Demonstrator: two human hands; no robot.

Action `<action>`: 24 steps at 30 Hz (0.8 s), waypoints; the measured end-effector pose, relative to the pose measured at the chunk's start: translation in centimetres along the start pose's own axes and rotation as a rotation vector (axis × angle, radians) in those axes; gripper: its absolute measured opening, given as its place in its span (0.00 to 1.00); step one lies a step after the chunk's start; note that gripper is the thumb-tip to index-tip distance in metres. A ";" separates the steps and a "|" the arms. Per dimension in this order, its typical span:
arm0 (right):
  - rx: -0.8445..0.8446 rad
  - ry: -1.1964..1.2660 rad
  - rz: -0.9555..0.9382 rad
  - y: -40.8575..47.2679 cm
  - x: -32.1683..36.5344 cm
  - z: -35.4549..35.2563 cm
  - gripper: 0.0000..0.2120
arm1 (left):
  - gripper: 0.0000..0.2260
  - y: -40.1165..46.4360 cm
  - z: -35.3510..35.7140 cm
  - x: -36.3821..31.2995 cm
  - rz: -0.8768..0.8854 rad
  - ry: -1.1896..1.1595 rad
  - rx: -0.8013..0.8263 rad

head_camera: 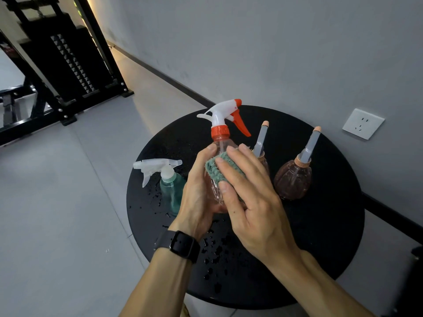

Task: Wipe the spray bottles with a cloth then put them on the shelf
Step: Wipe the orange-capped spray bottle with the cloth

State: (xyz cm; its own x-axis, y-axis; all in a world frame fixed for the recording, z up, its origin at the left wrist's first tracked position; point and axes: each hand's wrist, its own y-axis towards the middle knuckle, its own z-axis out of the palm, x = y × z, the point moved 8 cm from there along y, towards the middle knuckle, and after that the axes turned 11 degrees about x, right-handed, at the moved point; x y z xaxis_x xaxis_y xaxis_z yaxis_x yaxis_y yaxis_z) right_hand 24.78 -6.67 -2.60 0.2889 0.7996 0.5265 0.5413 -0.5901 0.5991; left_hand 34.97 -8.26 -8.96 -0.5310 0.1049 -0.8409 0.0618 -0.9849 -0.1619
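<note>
My left hand [196, 193] grips a clear pinkish spray bottle [223, 138] with a white and orange trigger head, held upright above the round black table [325, 236]. My right hand [249, 200] presses a green cloth [214, 169] against the bottle's side with straight fingers. A teal spray bottle [170, 187] with a clear trigger head stands on the table to the left. To the right stand two brown bulb-shaped bottles with grey nozzles: one [293, 179] in full view, the other [261, 143] mostly hidden behind my right hand.
Water drops lie on the table top near my wrists and around the teal bottle. A grey wall with a white socket [362, 124] runs behind the table. Black gym equipment [64, 65] stands on the grey floor at the far left.
</note>
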 end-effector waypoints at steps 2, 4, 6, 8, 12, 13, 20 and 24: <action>0.014 -0.003 0.005 0.1 -0.1 0.1 0.18 | 0.19 -0.1 0.2 0.1 -0.014 0.016 0.023; 0.023 0.016 0.027 0.3 -0.3 0.0 0.18 | 0.18 -0.4 0.8 0.4 -0.045 0.015 0.061; 0.023 0.051 0.065 0.5 -0.8 -0.3 0.18 | 0.18 -0.6 1.2 0.7 -0.088 0.043 0.095; 0.027 0.079 0.094 0.8 -1.3 -0.7 0.19 | 0.18 -0.9 1.7 0.7 -0.119 0.061 0.125; 0.046 0.122 0.126 1.0 -2.1 -0.9 0.19 | 0.19 -1.0 2.3 0.6 -0.103 0.046 0.158; 0.050 0.138 0.139 1.0 -2.4 -0.9 0.19 | 0.20 -0.9 2.3 0.6 -0.100 0.041 0.153; 0.091 0.218 0.207 0.6 -3.3 -0.6 0.21 | 0.26 -0.9 1.9 0.4 -0.090 0.010 0.102; 0.099 0.218 0.187 0.3 -2.8 -0.2 0.21 | 0.24 -0.6 1.6 0.3 -0.068 -0.016 0.104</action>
State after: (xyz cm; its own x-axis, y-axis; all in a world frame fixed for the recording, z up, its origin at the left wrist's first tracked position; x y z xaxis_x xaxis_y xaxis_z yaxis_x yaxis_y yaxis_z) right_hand 24.02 -9.07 -3.79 0.2205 0.6291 0.7454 0.5724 -0.7023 0.4233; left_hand 33.43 -7.83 -8.27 -0.5445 0.1706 -0.8212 -0.0627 -0.9846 -0.1630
